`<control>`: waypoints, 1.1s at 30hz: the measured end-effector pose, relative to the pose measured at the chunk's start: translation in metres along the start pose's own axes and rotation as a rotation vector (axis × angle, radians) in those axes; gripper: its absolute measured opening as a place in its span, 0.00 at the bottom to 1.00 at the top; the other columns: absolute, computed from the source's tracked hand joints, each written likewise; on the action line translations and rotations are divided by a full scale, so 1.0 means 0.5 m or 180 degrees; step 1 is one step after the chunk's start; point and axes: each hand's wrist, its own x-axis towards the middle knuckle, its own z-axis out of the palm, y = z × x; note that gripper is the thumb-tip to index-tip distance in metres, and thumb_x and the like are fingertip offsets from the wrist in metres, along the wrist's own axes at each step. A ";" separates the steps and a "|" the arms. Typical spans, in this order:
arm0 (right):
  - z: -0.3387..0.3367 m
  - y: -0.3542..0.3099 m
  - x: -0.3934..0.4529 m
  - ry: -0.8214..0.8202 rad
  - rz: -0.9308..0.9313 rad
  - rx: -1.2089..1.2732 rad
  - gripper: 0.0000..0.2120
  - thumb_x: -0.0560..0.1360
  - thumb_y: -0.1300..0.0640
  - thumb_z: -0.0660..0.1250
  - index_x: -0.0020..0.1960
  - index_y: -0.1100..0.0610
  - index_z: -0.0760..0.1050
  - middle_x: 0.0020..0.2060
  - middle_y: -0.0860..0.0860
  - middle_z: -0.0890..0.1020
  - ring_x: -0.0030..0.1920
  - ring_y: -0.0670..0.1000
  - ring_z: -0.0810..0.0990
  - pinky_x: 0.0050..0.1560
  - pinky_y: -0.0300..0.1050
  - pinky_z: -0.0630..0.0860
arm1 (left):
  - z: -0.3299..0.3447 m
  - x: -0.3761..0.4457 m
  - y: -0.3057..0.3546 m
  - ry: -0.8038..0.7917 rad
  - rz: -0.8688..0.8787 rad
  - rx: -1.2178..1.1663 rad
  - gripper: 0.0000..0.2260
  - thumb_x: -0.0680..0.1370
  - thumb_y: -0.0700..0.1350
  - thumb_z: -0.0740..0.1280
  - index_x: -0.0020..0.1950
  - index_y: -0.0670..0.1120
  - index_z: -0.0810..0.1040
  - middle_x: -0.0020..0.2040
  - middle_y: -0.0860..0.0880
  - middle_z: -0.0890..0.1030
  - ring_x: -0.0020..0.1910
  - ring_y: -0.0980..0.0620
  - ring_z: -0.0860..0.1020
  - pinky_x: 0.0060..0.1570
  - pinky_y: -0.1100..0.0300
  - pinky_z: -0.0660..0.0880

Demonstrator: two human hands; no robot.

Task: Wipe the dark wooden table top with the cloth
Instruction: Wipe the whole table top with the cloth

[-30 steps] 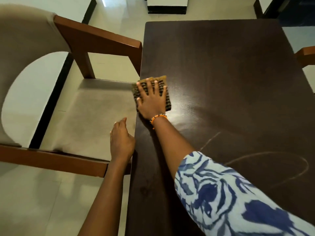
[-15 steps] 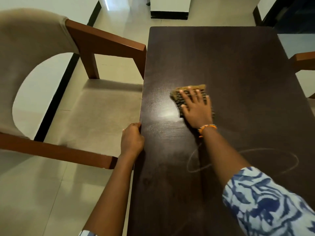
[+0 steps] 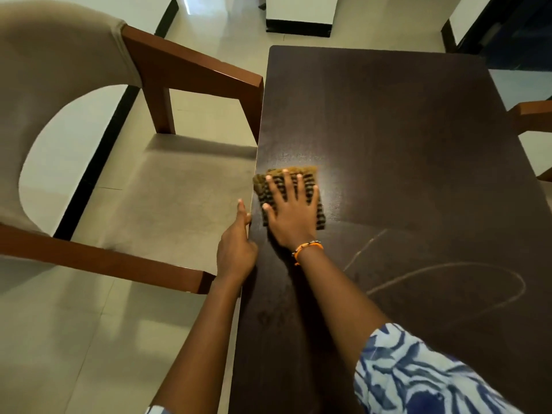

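Cloth (image 3: 310, 174) yellow-brown, dark stripes; table top (image 3: 388, 130) dark brown; sleeve (image 3: 418, 375) blue-white.

A pale tiled floor (image 3: 89, 339) shines with soft glare, and black skirting runs along the white walls (image 3: 298, 7). A wooden armchair (image 3: 191, 70) with a beige padded seat and back stands at the left. Part of another chair arm (image 3: 530, 113) shows at the right.

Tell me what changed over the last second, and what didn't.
The right hand swept the cloth from the table's left edge toward the middle, then back to that edge. The left hand gripped the edge, then loosened. The chalk loop remains unwiped; the chair stayed put.
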 end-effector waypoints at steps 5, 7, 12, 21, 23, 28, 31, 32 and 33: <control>0.007 -0.024 -0.026 -0.0170 -0.0725 -0.0098 0.26 0.78 0.43 0.53 0.75 0.41 0.53 0.77 0.49 0.53 0.76 0.56 0.49 0.72 0.62 0.43 | 0.006 -0.029 -0.013 -0.0135 -0.0461 -0.0200 0.40 0.75 0.32 0.57 0.74 0.50 0.32 0.74 0.52 0.65 0.65 0.44 0.73 0.53 0.55 0.71; -0.006 0.013 -0.031 -0.0173 -0.0948 -0.0155 0.25 0.78 0.43 0.54 0.74 0.40 0.55 0.76 0.48 0.56 0.76 0.56 0.52 0.71 0.60 0.47 | 0.011 -0.038 -0.007 -0.0007 -0.0538 -0.0140 0.39 0.77 0.37 0.59 0.74 0.50 0.33 0.73 0.50 0.66 0.66 0.45 0.72 0.58 0.53 0.71; -0.049 0.165 -0.046 -0.0025 -0.0231 -0.0266 0.25 0.78 0.44 0.54 0.74 0.39 0.53 0.76 0.48 0.55 0.76 0.55 0.52 0.72 0.62 0.47 | 0.016 -0.039 0.008 0.0275 -0.0430 0.0058 0.39 0.76 0.39 0.62 0.75 0.49 0.37 0.69 0.50 0.71 0.62 0.47 0.74 0.58 0.50 0.74; -0.070 0.234 -0.094 0.0364 0.1368 -0.0046 0.26 0.78 0.47 0.56 0.75 0.43 0.53 0.77 0.51 0.53 0.76 0.59 0.50 0.71 0.67 0.44 | 0.007 -0.037 -0.004 0.0101 -0.0345 0.0038 0.40 0.73 0.32 0.61 0.76 0.49 0.39 0.68 0.49 0.72 0.55 0.42 0.77 0.53 0.48 0.76; -0.054 0.175 -0.092 0.0318 0.1207 -0.0055 0.27 0.78 0.46 0.55 0.75 0.43 0.52 0.77 0.51 0.52 0.76 0.58 0.48 0.71 0.67 0.43 | 0.006 -0.039 -0.003 0.0061 -0.0319 0.0030 0.41 0.73 0.31 0.61 0.76 0.49 0.38 0.69 0.48 0.71 0.56 0.42 0.77 0.54 0.48 0.76; -0.006 0.004 -0.084 0.0009 0.0317 0.0072 0.27 0.79 0.45 0.53 0.75 0.42 0.50 0.77 0.51 0.49 0.76 0.57 0.45 0.70 0.65 0.37 | 0.008 -0.046 -0.004 0.0077 -0.0324 -0.0107 0.43 0.75 0.33 0.61 0.73 0.50 0.30 0.71 0.49 0.69 0.60 0.43 0.76 0.52 0.52 0.76; 0.014 -0.055 -0.093 -0.0226 -0.0300 0.0034 0.26 0.78 0.45 0.54 0.75 0.42 0.52 0.77 0.50 0.51 0.76 0.57 0.47 0.71 0.65 0.40 | 0.010 -0.051 -0.003 0.0135 -0.0375 -0.0126 0.42 0.76 0.35 0.60 0.72 0.48 0.28 0.71 0.47 0.69 0.64 0.43 0.73 0.54 0.53 0.74; 0.014 -0.052 -0.095 -0.0247 -0.0431 -0.0008 0.26 0.78 0.45 0.54 0.74 0.41 0.53 0.77 0.50 0.52 0.76 0.57 0.48 0.71 0.65 0.42 | 0.010 -0.052 -0.001 0.0144 -0.0425 -0.0111 0.42 0.76 0.35 0.60 0.72 0.47 0.28 0.72 0.45 0.68 0.65 0.43 0.72 0.57 0.51 0.74; 0.010 -0.038 -0.096 -0.0235 -0.0539 -0.0027 0.25 0.78 0.44 0.54 0.74 0.40 0.53 0.77 0.49 0.53 0.76 0.57 0.49 0.72 0.64 0.43 | 0.010 -0.054 0.003 0.0140 -0.0463 -0.0056 0.42 0.76 0.37 0.61 0.72 0.47 0.28 0.72 0.44 0.67 0.67 0.42 0.69 0.61 0.48 0.72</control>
